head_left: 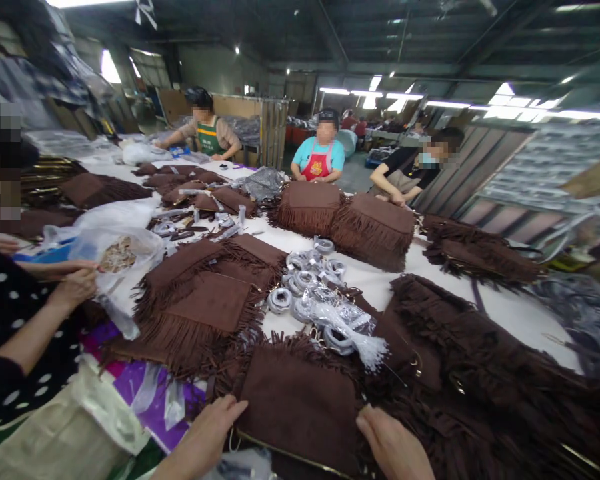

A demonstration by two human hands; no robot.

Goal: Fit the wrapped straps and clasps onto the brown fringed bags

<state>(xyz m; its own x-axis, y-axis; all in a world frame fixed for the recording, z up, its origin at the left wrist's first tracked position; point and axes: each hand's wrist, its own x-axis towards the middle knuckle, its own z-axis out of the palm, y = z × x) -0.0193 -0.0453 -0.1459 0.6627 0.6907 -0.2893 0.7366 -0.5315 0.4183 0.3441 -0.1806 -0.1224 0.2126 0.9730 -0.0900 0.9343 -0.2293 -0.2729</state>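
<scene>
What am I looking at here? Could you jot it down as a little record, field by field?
Place: workshop, long white table
Left hand: flat on the left edge of a brown fringed bag
Right hand: on the bag's right edge
Nearby: stacks of like bags, plastic-wrapped coils
Others: person at left in a dotted sleeve handling a clear plastic sack; three people across the table
</scene>
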